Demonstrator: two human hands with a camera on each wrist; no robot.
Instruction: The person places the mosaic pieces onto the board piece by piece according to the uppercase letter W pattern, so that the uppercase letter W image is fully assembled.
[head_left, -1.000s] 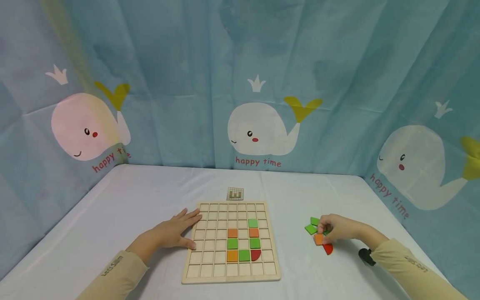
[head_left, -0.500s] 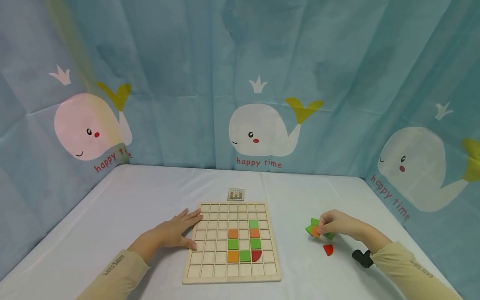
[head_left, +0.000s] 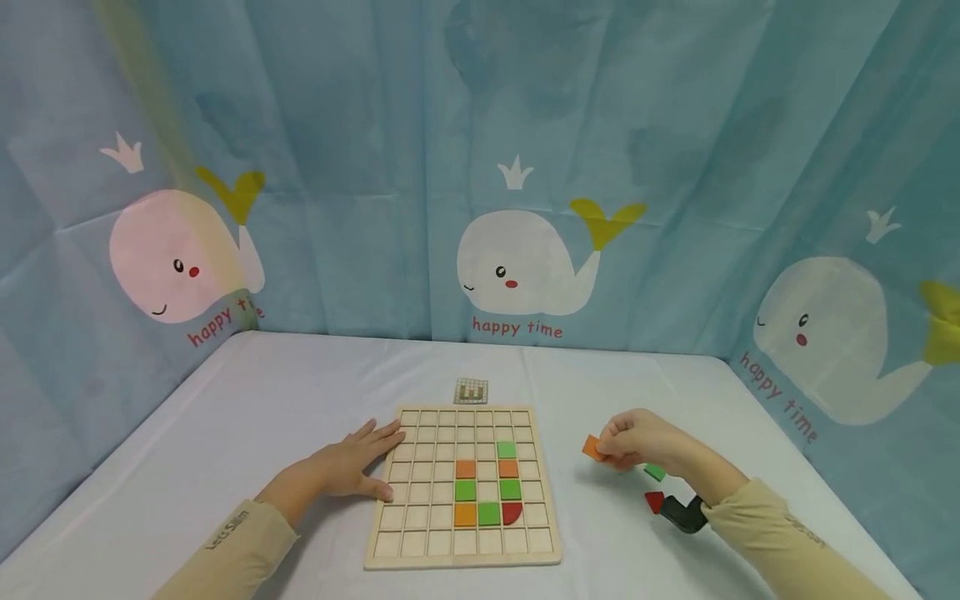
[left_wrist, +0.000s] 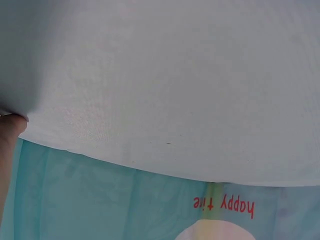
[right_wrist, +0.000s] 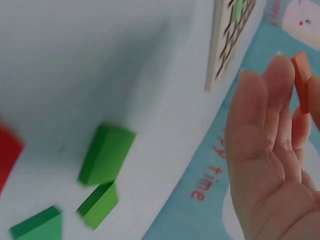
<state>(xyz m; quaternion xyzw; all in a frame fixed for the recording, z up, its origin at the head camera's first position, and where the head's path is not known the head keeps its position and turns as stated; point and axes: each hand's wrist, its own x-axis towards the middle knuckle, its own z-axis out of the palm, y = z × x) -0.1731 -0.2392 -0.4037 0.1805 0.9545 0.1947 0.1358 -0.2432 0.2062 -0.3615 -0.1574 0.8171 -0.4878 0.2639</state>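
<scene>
An orange square tile [head_left: 594, 448] is pinched between the thumb and fingers of my right hand [head_left: 637, 439], raised over the cloth to the right of the wooden grid board [head_left: 427, 554]. The same orange tile [right_wrist: 302, 80] shows edge-on in the right wrist view. My left hand [head_left: 348, 462] lies with fingers spread on the board's left edge. Set into the board's cells are orange tiles [head_left: 466, 515], green tiles [head_left: 489, 513] and a red quarter-round tile [head_left: 512, 512]. Below my right hand are loose green tiles [right_wrist: 107, 155] and a red piece [head_left: 654, 502].
Behind the board lies a small pattern card [head_left: 471, 390]. The black strap-like object [head_left: 684, 514] hangs by my right wrist. A white cloth [head_left: 315, 383] covers the table, and a blue whale-print curtain [head_left: 360, 250] rises at the back and sides.
My right hand has picked the orange tile out of the loose pieces, lifted it and moved left toward the board. The left hand has stayed on the board's edge.
</scene>
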